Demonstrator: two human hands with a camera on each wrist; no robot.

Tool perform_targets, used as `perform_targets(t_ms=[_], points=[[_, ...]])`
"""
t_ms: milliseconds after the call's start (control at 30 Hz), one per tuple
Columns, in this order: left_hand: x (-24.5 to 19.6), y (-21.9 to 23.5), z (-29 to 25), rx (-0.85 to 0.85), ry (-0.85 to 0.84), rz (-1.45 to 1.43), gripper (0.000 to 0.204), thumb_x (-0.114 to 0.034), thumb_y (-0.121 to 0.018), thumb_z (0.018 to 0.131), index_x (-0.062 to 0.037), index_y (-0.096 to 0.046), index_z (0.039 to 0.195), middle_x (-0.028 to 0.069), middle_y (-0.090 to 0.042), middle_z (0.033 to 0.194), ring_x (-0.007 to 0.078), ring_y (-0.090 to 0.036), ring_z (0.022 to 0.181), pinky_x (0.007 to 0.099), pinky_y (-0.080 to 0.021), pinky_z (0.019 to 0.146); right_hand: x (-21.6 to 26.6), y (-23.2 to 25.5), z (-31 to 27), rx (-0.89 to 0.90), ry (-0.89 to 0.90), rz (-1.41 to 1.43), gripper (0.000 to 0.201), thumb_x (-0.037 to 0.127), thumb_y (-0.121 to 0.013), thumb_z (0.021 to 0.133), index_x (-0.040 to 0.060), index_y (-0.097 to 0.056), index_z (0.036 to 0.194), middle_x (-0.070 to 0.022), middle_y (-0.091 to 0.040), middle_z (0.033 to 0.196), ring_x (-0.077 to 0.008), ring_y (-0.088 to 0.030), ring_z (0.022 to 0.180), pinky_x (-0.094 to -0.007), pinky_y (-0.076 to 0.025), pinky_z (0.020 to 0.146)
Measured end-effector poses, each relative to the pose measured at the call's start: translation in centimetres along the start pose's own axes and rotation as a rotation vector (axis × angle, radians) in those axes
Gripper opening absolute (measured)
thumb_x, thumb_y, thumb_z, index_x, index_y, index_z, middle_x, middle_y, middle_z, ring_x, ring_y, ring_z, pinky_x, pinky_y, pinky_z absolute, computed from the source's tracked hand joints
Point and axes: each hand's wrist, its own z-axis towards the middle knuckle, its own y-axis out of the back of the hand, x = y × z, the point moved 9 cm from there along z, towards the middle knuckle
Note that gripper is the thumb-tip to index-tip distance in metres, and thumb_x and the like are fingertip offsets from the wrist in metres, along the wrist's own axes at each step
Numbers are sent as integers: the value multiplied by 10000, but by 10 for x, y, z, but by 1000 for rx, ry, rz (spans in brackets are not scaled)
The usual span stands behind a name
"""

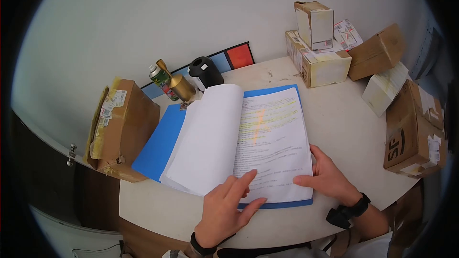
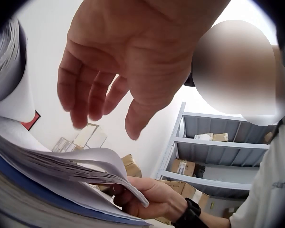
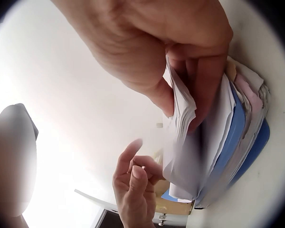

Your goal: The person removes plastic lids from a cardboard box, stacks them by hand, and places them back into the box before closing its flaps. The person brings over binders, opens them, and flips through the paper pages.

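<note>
A thick stack of printed sheets [image 1: 272,162] lies open on a blue folder [image 1: 160,138], with yellow and orange marks on the right-hand page. Blank page backs [image 1: 205,138] are turned over to the left. My right hand [image 1: 330,177] grips a bundle of sheets at their right edge, thumb on top and fingers beneath; in the right wrist view the bundle [image 3: 183,104] is lifted between thumb and fingers. My left hand [image 1: 227,208] hovers over the page's lower part, fingers loosely bent, holding nothing; the left wrist view shows this hand [image 2: 128,61] above the paper.
A carton [image 1: 136,129] stands left of the folder. Behind are a spray can [image 1: 162,80], a brass-coloured cup [image 1: 181,87] and a black container [image 1: 205,72]. Several boxes [image 1: 330,69] are stacked at the back right, and another carton [image 1: 413,131] stands at the right edge.
</note>
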Motion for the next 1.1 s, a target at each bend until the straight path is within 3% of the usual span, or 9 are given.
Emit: perform_targets(t_ms=[100, 233, 367, 533, 633, 700, 767, 967, 1100], points=[[-8, -24, 9, 93, -180, 143, 588, -102, -852, 792, -54, -627, 1333, 105, -661, 878, 250, -668, 752, 332, -549, 673, -2, 1, 0, -51, 25, 5, 839, 15, -732, 915, -91, -176, 1535, -238, -566, 1369, -246, -695, 1118, -325, -597, 898], [33, -5, 0, 0, 67, 28, 521, 16, -757, 831, -49, -627, 1332, 134, -685, 850, 278, -672, 696, 338, -551, 651, -4, 2, 1, -83, 29, 11, 824, 13, -725, 919, -84, -186, 1535, -237, -558, 1375, -243, -691, 1127, -320, -597, 890], [73, 56, -19, -421, 460, 83, 576, 57, -688, 836, 5, -550, 1393, 38, -526, 686, 122, -515, 608, 274, -438, 577, -2, 2, -2, 2, 3, 47, 804, -8, -696, 931, -79, -177, 1541, -237, -546, 1397, -250, -664, 1183, -337, -580, 940], [58, 89, -41, -824, 360, 205, 567, 47, -698, 822, 43, -551, 1370, 10, -508, 693, 102, -481, 603, 262, -420, 587, 5, -7, -5, 125, -9, 46, 790, -38, -676, 929, -77, -176, 1539, -239, -528, 1430, -257, -637, 1233, -350, -559, 988], [22, 36, -10, -268, 94, 62, 563, 31, -747, 802, -3, -592, 1342, 58, -584, 774, 142, -581, 690, 265, -467, 646, 1, -8, -1, 77, -21, 40, 761, -52, -678, 919, -78, -213, 1521, -227, -536, 1424, -246, -646, 1214, -338, -562, 982], [2, -9, 8, 82, -39, 107, 678, -200, -893, 758, -37, -603, 1348, 113, -649, 905, 273, -648, 768, 357, -538, 704, 1, -4, 0, 1, 3, 66, 718, -38, -700, 911, -82, -275, 1489, -208, -562, 1391, -228, -656, 1184, -330, -564, 976], [-6, -31, 9, 170, -129, 154, 699, -255, -895, 754, -52, -604, 1356, 111, -656, 956, 282, -672, 836, 359, -552, 738, -3, -4, 2, -17, 20, 62, 705, -23, -714, 909, -84, -298, 1475, -202, -574, 1375, -221, -658, 1177, -326, -565, 972], [30, -18, 2, 137, 52, 36, 560, -42, -785, 837, -81, -611, 1369, 123, -685, 871, 294, -681, 757, 362, -563, 702, -6, -1, 3, -75, 12, 55, 691, -5, -725, 908, -90, -321, 1463, -191, -593, 1352, -203, -654, 1170, -316, -565, 959], [76, 49, -18, -372, 460, 12, 299, 18, -661, 853, 52, -611, 1146, 110, -680, 803, 149, -587, 635, 290, -499, 607, -2, -2, -1, 10, 45, 91, 742, -22, -703, 915, -85, -255, 1504, -193, -590, 1362, -212, -651, 1183, -319, -556, 971]])
